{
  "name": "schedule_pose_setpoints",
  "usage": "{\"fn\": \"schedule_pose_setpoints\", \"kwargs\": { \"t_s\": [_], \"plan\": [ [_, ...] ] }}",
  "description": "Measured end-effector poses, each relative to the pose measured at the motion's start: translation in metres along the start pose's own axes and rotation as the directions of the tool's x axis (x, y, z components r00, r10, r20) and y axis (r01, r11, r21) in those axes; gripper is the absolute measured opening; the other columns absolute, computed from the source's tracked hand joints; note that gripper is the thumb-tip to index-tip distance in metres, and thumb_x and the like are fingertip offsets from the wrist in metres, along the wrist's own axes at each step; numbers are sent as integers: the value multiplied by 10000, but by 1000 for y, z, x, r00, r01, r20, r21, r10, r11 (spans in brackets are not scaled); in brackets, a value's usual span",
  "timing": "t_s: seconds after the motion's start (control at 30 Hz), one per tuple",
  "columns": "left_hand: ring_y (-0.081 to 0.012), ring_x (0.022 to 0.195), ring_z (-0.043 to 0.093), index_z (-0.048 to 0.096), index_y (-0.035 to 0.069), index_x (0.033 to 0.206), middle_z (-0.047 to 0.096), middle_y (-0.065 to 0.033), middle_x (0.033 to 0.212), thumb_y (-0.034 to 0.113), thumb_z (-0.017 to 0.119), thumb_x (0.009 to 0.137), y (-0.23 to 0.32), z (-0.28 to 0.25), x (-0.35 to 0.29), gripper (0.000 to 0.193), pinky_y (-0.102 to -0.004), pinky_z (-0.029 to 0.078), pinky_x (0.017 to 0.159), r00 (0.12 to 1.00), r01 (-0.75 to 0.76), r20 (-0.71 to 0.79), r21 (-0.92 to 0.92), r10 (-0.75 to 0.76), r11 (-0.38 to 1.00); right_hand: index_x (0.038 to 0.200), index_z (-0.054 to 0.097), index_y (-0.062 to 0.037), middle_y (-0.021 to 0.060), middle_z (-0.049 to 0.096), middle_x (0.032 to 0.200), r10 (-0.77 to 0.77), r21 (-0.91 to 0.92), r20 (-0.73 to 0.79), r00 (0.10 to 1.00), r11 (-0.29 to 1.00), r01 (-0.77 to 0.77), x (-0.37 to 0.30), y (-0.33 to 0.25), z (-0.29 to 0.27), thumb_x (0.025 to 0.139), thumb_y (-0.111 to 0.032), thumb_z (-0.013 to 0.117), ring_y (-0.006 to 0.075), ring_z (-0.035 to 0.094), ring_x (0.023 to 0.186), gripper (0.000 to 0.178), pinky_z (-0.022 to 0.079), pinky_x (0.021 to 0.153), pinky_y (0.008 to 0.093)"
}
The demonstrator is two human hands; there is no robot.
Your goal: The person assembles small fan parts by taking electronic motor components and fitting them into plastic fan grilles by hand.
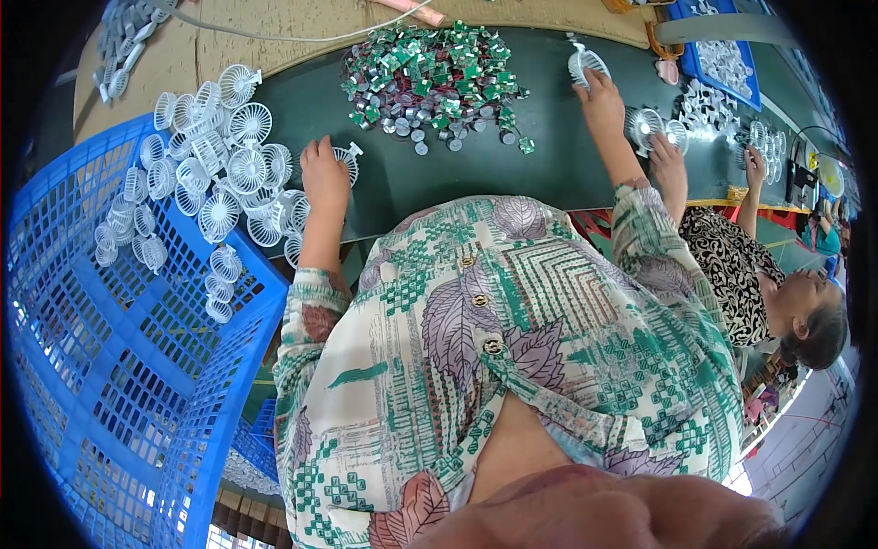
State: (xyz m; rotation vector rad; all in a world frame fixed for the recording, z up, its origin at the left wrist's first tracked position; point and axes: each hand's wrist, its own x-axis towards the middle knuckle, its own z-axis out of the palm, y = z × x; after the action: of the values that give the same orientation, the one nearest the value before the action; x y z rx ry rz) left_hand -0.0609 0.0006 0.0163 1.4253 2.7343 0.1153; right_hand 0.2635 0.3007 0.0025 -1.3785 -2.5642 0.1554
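My left hand (326,176) is closed round a round white plastic fan guard (347,157) at the table's near side; the hand covers part of it. Farther off to the right, my right hand (601,102) grips the near edge of another white fan guard (588,62), which has a small stem. Between and beyond my hands lies a heap of small green circuit boards (466,69) wired to silver disc-shaped motors (402,126). Left of my left hand, a pile of white fan guards (245,169) spreads from the table onto a blue crate.
The blue mesh crate (101,339) stands at my left against the dark green table (402,183). At right, a co-worker's hand (669,165) touches white fan guards (646,126). Beyond are small white parts (706,108) and a blue tray (752,84). A cable (274,38) crosses the far side.
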Motion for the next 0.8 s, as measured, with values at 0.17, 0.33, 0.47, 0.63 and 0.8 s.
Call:
{"fn": "schedule_pose_setpoints", "kwargs": {
  "t_s": [0.17,0.33,0.47,0.63,0.8],
  "plan": [
    [-331,933,521,501,38,1075,541,-153,1031,58,539,709,-7,17,12,368,-414,447,772,989,30,143,87,-42,996,1052,555,-110,106,530,1017,-133,-84,-130,983,989,123,-18,-11,4,720,-176,616,280,538,896,344,453,760,384],
    [-318,804,562,547,48,892,585,-137,863,68,513,725,-12,21,23,171,-422,466,676,992,1,126,135,-19,991,922,587,-101,69,529,913,-155,320,15,988,937,142,-29,-70,25,704,-120,607,265,540,852,219,461,718,373],
    [-334,802,564,559,58,825,575,-162,861,97,489,763,-10,5,25,102,-430,459,664,989,-60,139,64,51,996,821,605,-89,53,529,886,-203,277,-47,978,938,208,-22,-76,40,723,-136,593,263,522,833,109,447,707,365],
    [-350,718,570,585,57,887,592,-179,754,168,523,774,22,-28,-2,169,-389,444,639,925,264,380,-608,-18,749,739,579,-48,72,560,796,-291,463,-39,956,842,275,-27,-71,-3,713,-102,601,260,524,769,64,427,689,353],
    [-333,762,572,579,79,933,595,-170,813,135,515,777,64,-59,-29,177,-366,450,662,906,93,362,-677,220,730,736,582,-37,73,563,754,-129,591,-130,983,786,181,-39,-43,-37,715,-90,607,268,523,738,63,431,665,334]
  ]
}}
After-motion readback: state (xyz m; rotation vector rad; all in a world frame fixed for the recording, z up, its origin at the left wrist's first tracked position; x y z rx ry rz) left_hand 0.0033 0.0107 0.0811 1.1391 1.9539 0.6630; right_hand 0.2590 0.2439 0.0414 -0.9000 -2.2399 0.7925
